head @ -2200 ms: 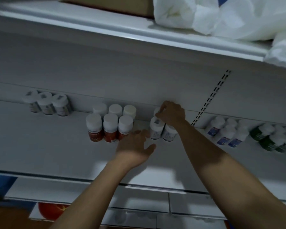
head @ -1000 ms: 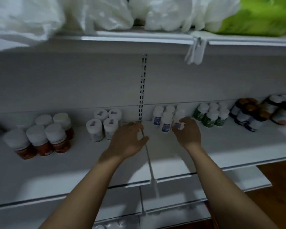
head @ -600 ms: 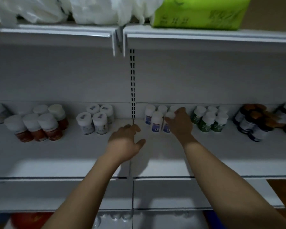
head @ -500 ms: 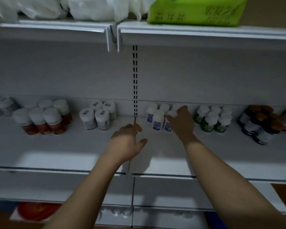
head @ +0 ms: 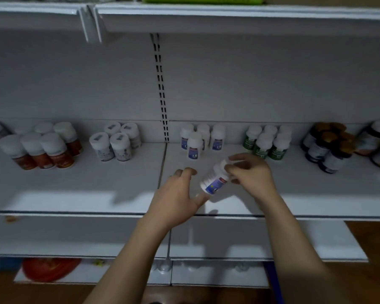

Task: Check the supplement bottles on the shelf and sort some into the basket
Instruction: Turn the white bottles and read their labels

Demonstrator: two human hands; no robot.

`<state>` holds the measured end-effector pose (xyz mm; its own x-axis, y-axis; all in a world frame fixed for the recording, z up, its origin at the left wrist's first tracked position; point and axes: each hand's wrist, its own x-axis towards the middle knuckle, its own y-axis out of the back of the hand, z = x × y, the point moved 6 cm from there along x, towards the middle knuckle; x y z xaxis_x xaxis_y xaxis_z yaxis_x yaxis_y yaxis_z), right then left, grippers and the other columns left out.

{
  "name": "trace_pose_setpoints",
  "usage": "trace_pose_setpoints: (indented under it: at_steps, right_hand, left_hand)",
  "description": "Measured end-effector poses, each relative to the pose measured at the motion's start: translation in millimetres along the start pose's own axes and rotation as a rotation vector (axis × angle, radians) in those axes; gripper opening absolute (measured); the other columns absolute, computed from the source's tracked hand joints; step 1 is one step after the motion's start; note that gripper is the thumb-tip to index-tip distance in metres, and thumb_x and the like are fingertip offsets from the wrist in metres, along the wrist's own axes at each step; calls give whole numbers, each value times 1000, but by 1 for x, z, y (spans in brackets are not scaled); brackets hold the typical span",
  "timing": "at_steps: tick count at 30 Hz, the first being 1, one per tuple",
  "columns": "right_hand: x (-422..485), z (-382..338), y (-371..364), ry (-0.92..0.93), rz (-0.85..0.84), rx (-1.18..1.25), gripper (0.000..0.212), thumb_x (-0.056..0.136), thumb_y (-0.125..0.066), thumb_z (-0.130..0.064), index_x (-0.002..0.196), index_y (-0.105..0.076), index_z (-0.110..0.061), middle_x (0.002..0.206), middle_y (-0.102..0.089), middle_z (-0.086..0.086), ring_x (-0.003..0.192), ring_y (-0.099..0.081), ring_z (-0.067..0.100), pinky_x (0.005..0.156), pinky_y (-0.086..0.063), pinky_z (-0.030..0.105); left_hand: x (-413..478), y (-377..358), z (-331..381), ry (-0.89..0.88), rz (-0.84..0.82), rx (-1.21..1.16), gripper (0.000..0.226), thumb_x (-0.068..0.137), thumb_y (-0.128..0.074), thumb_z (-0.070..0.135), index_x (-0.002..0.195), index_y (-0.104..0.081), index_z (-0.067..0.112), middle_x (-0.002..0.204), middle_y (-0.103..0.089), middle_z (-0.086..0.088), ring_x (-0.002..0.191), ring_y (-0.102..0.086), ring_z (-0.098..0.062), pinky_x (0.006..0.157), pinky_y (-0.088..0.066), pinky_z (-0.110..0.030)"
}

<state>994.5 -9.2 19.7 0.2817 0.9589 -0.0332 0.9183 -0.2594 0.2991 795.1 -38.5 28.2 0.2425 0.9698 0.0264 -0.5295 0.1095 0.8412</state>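
Blue-label bottle (head: pixel 215 178) came off the shelf (head: pixel 75 194), tilted, gripped by right hand (head: pixel 250 176).
Left hand (head: pixel 178 194) lay slack beside it, near front edge.

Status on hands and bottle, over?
Right hand grips blue-label bottle by cap, tilted above shelf. Left hand open beside its base. Nothing blocking; basket out of view.

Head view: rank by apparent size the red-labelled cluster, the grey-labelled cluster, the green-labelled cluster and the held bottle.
1. red-labelled cluster, widest spread.
2. grey-labelled cluster and green-labelled cluster: look about alike, not ranked.
3. held bottle, smallest despite being nearest the camera.
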Motion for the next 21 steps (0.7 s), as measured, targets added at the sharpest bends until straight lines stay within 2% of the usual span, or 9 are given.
trace_pose_setpoints:
  at_steps: [4, 7, 9, 11, 16, 19, 21]
  right_hand:
    - [-39, -18, 16, 6, -73, 211, 20, 84, -64, 3, 89, -70, -16, 86, -71, 8, 73, -68, 15, 63, -59, 33]
    - [-58, -31, 26, 37, -87, 311, 20, 86, -60, 6, 92, -70, -10, 87, -71, 8, 73, -68, 12, 59, -58, 30]
    - [-66, -37, 28, 51, -93, 344, 21, 87, -57, 8, 92, -69, -8, 84, -72, 3, 73, -68, 11, 57, -56, 26]
    - [-73, -43, 26, 60, -103, 375, 24, 88, -54, 9, 93, -70, -8, 84, -73, -1, 73, -68, 10, 57, -55, 24]
    - [-84, -56, 8, 67, -133, 366, 26, 90, -52, 6, 98, -71, -10, 93, -74, -1, 82, -69, 11, 62, -56, 27]
    - [-89, -63, -8, 84, -187, 340, 30, 92, -51, 5, 105, -70, -14, 98, -74, -2, 88, -69, 14, 67, -58, 32]
    - [-92, -67, -19, 97, -222, 347, 33, 92, -49, 6, 110, -68, -15, 100, -73, -4, 91, -68, 13, 68, -57, 29]
  left_hand:
    - [-16, -4, 12, -58, 0, -162, 63, 81, -57, 65, 132, -46, 31, 127, -56, 12, 112, -55, -5, 92, -49, -32]
    - [-27, 3, 25, -128, -45, -395, 44, 84, -63, 53, 123, -54, 35, 112, -64, 20, 101, -60, 5, 84, -53, -27]
    - [-33, 7, 31, -149, -80, -559, 37, 85, -69, 38, 119, -57, 33, 107, -67, 19, 97, -64, 1, 81, -55, -27]
    - [-37, 10, 31, -151, -92, -655, 41, 81, -76, 30, 117, -57, 35, 107, -67, 21, 95, -65, -2, 78, -55, -24]
    - [-42, 18, 12, -161, -64, -712, 63, 64, -88, 30, 116, -54, 41, 110, -64, 21, 93, -63, -6, 70, -51, -20]
    - [-48, 33, 1, -202, -42, -734, 61, 66, -87, 29, 114, -54, 47, 114, -61, 24, 90, -64, -9, 69, -50, -19]
    - [-50, 41, -6, -221, -41, -740, 58, 70, -85, 28, 113, -53, 51, 116, -59, 25, 91, -64, -10, 69, -51, -20]
